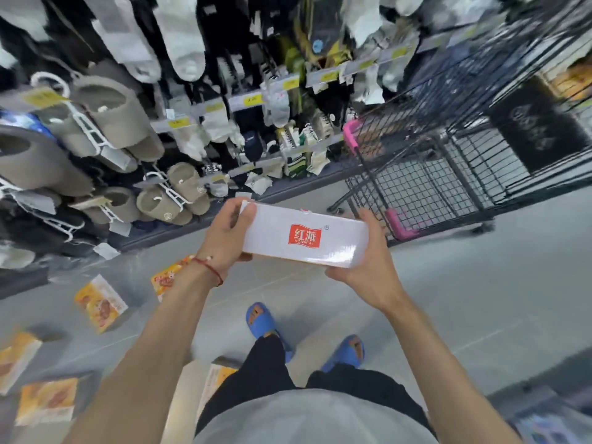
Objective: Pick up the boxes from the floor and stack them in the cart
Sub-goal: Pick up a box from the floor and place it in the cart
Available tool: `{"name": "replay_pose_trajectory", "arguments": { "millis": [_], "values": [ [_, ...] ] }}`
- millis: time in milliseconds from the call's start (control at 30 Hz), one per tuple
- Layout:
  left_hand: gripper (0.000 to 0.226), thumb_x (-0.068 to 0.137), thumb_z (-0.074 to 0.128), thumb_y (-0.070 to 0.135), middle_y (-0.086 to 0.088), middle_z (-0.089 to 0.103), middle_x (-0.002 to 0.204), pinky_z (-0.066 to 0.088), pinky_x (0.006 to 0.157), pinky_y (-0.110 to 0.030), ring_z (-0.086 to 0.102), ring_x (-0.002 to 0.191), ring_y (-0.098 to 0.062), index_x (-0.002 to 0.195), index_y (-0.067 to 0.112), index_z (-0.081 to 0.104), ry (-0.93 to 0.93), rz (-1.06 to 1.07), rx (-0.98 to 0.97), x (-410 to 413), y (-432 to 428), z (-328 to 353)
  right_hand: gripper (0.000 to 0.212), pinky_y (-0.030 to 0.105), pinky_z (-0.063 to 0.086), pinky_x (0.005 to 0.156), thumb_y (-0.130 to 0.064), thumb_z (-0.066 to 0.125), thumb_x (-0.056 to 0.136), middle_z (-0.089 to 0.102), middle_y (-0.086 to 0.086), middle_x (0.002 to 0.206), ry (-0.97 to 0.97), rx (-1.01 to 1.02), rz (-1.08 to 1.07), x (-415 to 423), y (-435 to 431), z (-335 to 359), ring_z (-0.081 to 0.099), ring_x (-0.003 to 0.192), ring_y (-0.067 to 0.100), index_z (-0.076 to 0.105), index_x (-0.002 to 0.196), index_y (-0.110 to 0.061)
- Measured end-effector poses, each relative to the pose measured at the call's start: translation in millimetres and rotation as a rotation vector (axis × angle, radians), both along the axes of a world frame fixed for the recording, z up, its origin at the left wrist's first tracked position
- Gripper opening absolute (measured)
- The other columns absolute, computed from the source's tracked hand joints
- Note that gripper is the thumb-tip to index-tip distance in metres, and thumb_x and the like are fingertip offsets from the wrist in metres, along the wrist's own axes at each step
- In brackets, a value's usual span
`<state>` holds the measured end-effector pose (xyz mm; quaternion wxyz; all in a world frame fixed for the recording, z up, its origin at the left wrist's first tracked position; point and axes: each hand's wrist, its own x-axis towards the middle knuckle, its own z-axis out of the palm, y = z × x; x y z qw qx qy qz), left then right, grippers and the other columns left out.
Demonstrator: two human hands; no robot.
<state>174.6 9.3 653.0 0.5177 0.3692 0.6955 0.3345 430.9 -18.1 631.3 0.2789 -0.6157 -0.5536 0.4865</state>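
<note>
We stand in blue slip-on sandals [266, 325] on the grey tiled floor [448, 299]. Orange-and-white flat cartons [99, 304] lie scattered on it from seven to ten o'clock. Straight ahead we hold a white oblong box with a red logo [304, 237] level in the air, clear of the floor: our left hand [226, 235] grips its left end, our right hand [368, 267] its right end, fingers closed around it. At one o'clock stands the black wire cart with pink trim [432, 168].
</note>
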Motion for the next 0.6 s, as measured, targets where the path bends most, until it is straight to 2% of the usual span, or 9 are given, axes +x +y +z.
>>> {"name": "replay_pose_trajectory", "arguments": {
  "millis": [67, 100, 167, 233, 300, 367, 433, 500, 600],
  "values": [
    [0.018, 0.105, 0.046, 0.039, 0.009, 0.063, 0.093, 0.055, 0.068, -0.046, 0.059, 0.084, -0.015, 0.116, 0.028, 0.055, 0.003, 0.022, 0.011, 33, -4, 6, 0.132, 0.007, 0.040, 0.096, 0.001, 0.094, 0.067, 0.036, -0.032, 0.136, 0.134, -0.062, -0.016, 32, -8, 8, 0.042, 0.133, 0.001, 0.006, 0.163, -0.023],
    [0.018, 0.105, 0.045, 0.037, 0.010, 0.062, 0.092, 0.053, 0.067, -0.043, 0.058, 0.082, -0.014, 0.116, 0.027, 0.054, 0.007, 0.033, 0.019, 49, -6, 9, 0.133, 0.002, 0.041, 0.091, 0.002, 0.093, 0.069, 0.036, -0.039, 0.136, 0.181, -0.070, -0.020, 49, -12, 11, 0.045, 0.128, -0.006, 0.002, 0.162, -0.027],
    [0.021, 0.106, 0.043, 0.036, 0.010, 0.060, 0.093, 0.052, 0.067, -0.041, 0.057, 0.080, -0.013, 0.120, 0.024, 0.054, 0.017, 0.042, 0.020, 81, -7, 13, 0.124, 0.004, 0.043, 0.092, 0.001, 0.092, 0.070, 0.041, -0.049, 0.131, 0.233, -0.058, -0.026, 81, -17, 16, 0.048, 0.123, -0.019, 0.010, 0.154, -0.038],
    [0.025, 0.107, 0.041, 0.036, 0.005, 0.059, 0.100, 0.051, 0.069, -0.041, 0.057, 0.083, -0.014, 0.125, 0.023, 0.051, 0.016, 0.043, 0.008, 110, -5, 15, 0.109, 0.014, 0.049, 0.096, -0.004, 0.094, 0.069, 0.050, -0.033, 0.138, 0.248, -0.046, -0.049, 110, -18, 20, 0.052, 0.126, -0.011, 0.026, 0.145, -0.041],
    [0.023, 0.106, 0.043, 0.037, 0.001, 0.059, 0.108, 0.050, 0.069, -0.040, 0.057, 0.088, -0.019, 0.125, 0.027, 0.049, -0.016, 0.023, 0.003, 135, -2, 17, 0.093, 0.011, 0.049, 0.090, -0.001, 0.092, 0.071, 0.056, -0.021, 0.133, 0.260, -0.027, -0.088, 135, -17, 26, 0.056, 0.117, -0.014, 0.035, 0.133, -0.040],
    [0.027, 0.099, 0.056, 0.038, 0.002, 0.062, 0.106, 0.045, 0.065, -0.035, 0.058, 0.089, -0.021, 0.123, 0.032, 0.048, -0.094, -0.007, -0.012, 157, 0, 20, 0.079, 0.008, 0.050, 0.082, 0.004, 0.089, 0.074, 0.062, -0.018, 0.122, 0.260, -0.009, -0.112, 157, -14, 31, 0.060, 0.104, -0.016, 0.041, 0.126, -0.029],
    [0.051, 0.081, 0.072, 0.039, 0.002, 0.065, 0.106, 0.041, 0.059, -0.032, 0.061, 0.086, -0.020, 0.124, 0.035, 0.045, -0.138, -0.056, -0.024, 175, 5, 22, 0.064, 0.013, 0.053, 0.075, 0.009, 0.086, 0.075, 0.068, -0.007, 0.115, 0.267, -0.001, -0.126, 177, -8, 35, 0.065, 0.098, -0.010, 0.047, 0.122, -0.010],
    [0.067, 0.068, 0.079, 0.037, 0.002, 0.066, 0.110, 0.042, 0.058, -0.033, 0.063, 0.087, -0.020, 0.124, 0.037, 0.042, -0.140, -0.092, -0.026, 190, 13, 23, 0.062, 0.015, 0.055, 0.068, 0.014, 0.083, 0.076, 0.070, -0.002, 0.112, 0.267, -0.003, -0.132, 192, 0, 40, 0.067, 0.092, -0.008, 0.046, 0.125, 0.003],
    [0.083, 0.060, 0.085, 0.031, 0.006, 0.066, 0.110, 0.047, 0.063, -0.040, 0.065, 0.092, -0.023, 0.130, 0.036, 0.040, -0.126, -0.131, -0.010, 210, 35, 20, 0.063, 0.017, 0.055, 0.071, 0.010, 0.085, 0.075, 0.072, -0.002, 0.111, 0.242, -0.002, -0.172, 215, 22, 37, 0.068, 0.097, -0.005, 0.048, 0.124, 0.001]
  ]
}}
